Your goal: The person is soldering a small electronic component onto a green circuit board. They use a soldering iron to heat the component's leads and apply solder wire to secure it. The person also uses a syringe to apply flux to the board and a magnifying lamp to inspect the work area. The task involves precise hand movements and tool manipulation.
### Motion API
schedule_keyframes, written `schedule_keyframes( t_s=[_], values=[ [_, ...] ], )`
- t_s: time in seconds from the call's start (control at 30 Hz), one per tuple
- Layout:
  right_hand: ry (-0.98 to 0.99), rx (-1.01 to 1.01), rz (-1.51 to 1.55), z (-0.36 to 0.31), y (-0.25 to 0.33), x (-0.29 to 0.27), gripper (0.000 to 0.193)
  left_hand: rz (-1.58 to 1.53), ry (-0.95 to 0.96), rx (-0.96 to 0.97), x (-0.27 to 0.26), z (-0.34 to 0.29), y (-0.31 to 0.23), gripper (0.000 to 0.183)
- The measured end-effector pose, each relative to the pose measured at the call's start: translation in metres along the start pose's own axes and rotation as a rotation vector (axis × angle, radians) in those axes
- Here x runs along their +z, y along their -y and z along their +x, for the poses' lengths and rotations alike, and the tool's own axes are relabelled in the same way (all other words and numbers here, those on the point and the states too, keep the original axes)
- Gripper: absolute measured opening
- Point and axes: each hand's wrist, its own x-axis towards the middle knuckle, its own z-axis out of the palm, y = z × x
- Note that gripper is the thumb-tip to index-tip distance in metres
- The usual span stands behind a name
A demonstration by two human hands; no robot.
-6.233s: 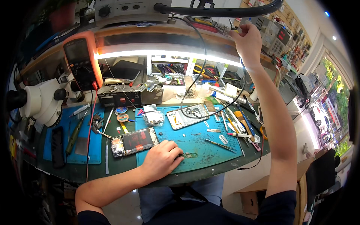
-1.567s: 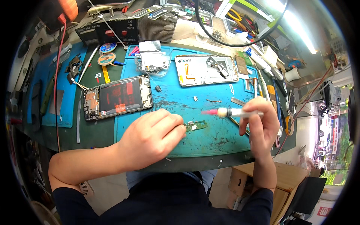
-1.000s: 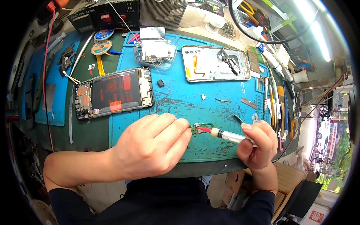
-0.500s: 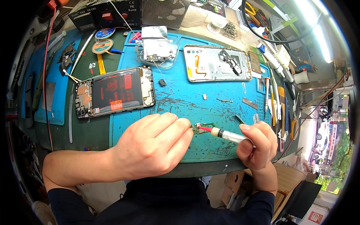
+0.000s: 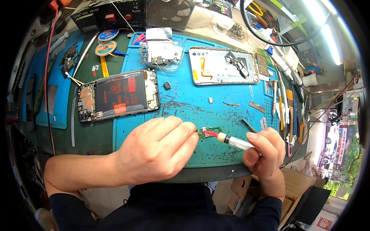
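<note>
My left hand (image 5: 158, 148) rests on the blue work mat (image 5: 192, 102), its fingertips pinning a small green circuit board (image 5: 211, 132). My right hand (image 5: 264, 152) grips a clear syringe (image 5: 233, 141) with a red tip, and that tip touches the small board. An opened phone body (image 5: 115, 96) with a red-orange battery lies on the mat to the upper left of my left hand. A silver phone back frame (image 5: 223, 66) lies at the mat's far side.
A clear tray of small parts (image 5: 162, 54) sits beside the frame. Tweezers and hand tools (image 5: 281, 104) line the mat's right edge. Tape rolls (image 5: 105, 47) and a black power unit (image 5: 111, 15) stand at the back left. A black cable (image 5: 269, 38) loops overhead.
Over the last seconds my right hand came down from high up with the syringe and brought its tip to the small board. In the last half second almost nothing has moved.
</note>
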Motion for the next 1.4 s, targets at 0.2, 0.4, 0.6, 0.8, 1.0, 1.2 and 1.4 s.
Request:
schedule_keyframes(
  t_s=[0.2,0.4,0.6,0.8,1.0,1.2,1.4],
  values=[
    [-0.008,-0.006,0.003,-0.0027,0.0012,0.0009,0.017,-0.01,0.014,-0.007,-0.0018,0.001,0.0002,0.026],
    [-0.002,-0.045,0.015,-0.0051,0.0015,0.0005,0.02,-0.034,-0.003,-0.007,-0.0001,0.0006,0.0021,0.028],
    [0.015,-0.053,-0.037,-0.006,0.0044,-0.0012,0.021,-0.03,0.006,-0.012,-0.0018,0.0011,0.0008,0.028],
    [0.012,-0.047,-0.037,-0.0053,0.0055,-0.0004,0.021,-0.028,0.007,-0.01,-0.001,0.0009,0.0017,0.027],
    [0.017,-0.058,-0.06,-0.005,0.0069,-0.0016,0.021,-0.026,0.016,-0.004,-0.002,0.0008,0.0023,0.027],
    [0.01,-0.081,-0.056,-0.0067,0.0081,-0.0019,0.021,-0.041,-0.006,-0.009,-0.0004,0.001,0.0017,0.026],
    [-0.002,-0.085,-0.066,-0.0073,0.0087,-0.0005,0.019,-0.04,0.003,-0.014,-0.0011,0.0009,0.0012,0.026]
  ],
)
